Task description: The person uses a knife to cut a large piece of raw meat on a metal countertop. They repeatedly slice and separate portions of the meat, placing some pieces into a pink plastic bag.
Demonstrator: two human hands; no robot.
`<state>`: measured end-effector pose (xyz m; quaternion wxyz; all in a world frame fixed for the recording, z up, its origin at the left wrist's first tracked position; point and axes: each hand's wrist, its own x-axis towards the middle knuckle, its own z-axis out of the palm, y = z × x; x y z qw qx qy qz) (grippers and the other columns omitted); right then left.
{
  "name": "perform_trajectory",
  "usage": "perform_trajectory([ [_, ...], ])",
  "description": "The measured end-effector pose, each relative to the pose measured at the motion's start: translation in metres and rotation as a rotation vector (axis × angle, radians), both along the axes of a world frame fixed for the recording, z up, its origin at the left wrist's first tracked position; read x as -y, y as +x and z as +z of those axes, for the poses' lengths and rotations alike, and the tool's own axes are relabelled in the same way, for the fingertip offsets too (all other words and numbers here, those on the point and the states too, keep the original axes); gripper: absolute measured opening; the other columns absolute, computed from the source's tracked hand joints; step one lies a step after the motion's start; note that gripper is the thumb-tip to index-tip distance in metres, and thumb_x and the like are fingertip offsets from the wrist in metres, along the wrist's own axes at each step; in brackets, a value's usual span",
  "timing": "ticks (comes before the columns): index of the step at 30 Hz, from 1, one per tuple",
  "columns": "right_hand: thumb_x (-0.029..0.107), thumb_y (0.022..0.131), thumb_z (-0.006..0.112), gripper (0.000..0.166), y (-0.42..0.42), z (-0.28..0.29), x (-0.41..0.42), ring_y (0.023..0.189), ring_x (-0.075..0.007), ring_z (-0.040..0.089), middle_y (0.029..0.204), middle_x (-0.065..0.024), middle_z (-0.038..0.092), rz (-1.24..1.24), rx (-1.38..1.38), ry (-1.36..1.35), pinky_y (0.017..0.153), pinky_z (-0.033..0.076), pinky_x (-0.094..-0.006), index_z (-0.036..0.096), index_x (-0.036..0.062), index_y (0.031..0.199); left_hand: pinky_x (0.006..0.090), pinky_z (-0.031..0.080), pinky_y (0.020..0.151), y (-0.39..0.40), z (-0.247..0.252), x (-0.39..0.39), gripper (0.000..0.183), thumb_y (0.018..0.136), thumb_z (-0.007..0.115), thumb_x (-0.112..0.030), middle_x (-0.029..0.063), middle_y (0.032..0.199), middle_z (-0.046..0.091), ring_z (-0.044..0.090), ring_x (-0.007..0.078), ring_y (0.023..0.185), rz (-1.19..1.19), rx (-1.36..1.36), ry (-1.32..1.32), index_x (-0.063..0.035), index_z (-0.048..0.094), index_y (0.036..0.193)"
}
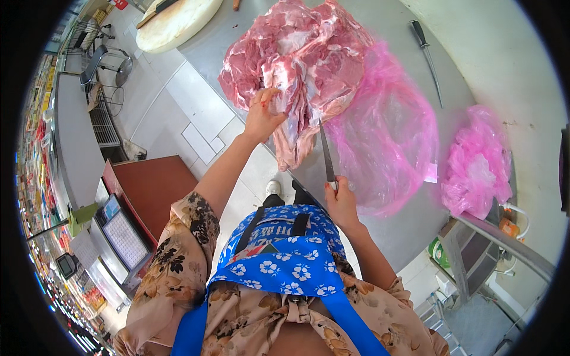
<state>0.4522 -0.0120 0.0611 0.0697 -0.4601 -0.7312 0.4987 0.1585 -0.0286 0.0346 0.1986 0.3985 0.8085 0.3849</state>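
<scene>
A large piece of raw meat (pixel 329 58), pink-red with white fat and sinew, lies on a grey metal table (pixel 396 242). Its narrow shank end (pixel 291 153) points towards me at the table's edge. My left hand (pixel 263 115) rests on the meat's near left part, fingers on the pale tissue; whether it grips is hard to tell. In my right hand (pixel 343 202) is a knife (pixel 326 153), held by its handle with the blade pointing away from me. The knife's tip is at the meat's near edge, just right of the shank.
A pink plastic bag (pixel 387 147) spreads beside the meat, and a crumpled one (pixel 478 164) sits farther right. Near the wall lies a sharpening steel (pixel 428 62). A round chopping board (pixel 178 22) with a cleaver stands far left. A weighing scale (pixel 122 236) is at my left.
</scene>
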Motion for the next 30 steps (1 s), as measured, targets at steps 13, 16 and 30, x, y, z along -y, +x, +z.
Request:
perform_trajectory([
  [13,0.016,0.089,0.052,0.02,-0.061,0.021,0.011,0.063,-0.0374,0.059,0.07,-0.0204,0.059,0.116,0.073,0.293,0.056,0.043,-0.0436,0.05,0.0007,0.102,0.0387,0.049,0.078,-0.024,-0.026,0.049,0.049,0.068,0.064,-0.013,0.0121,0.118,0.049,0.058,0.0303,0.093,-0.148,0.167,-0.055,-0.011,0.047,0.114],
  [16,0.017,0.089,0.051,0.02,-0.078,0.022,0.008,0.066,-0.0408,0.058,0.072,-0.0225,0.059,0.182,0.059,0.434,0.057,0.042,-0.048,0.05,0.0019,0.103,0.0399,0.05,0.075,-0.023,-0.041,0.048,0.049,0.067,0.064,-0.006,0.0111,0.116,0.052,0.059,0.0317,0.093,-0.123,-0.05,0.134,-0.0114,0.048,0.114],
  [30,0.023,0.091,0.043,0.023,-0.122,0.047,-0.032,0.07,-0.0422,0.058,0.072,-0.0243,0.059,0.539,0.436,0.589,0.063,0.044,-0.0521,0.047,0.001,0.096,0.0382,0.051,0.062,-0.054,-0.046,0.038,0.023,0.069,0.058,-0.008,0.0073,0.086,0.056,0.062,0.0278,0.074,-0.296,-0.483,0.086,-0.0121,0.058,0.092],
])
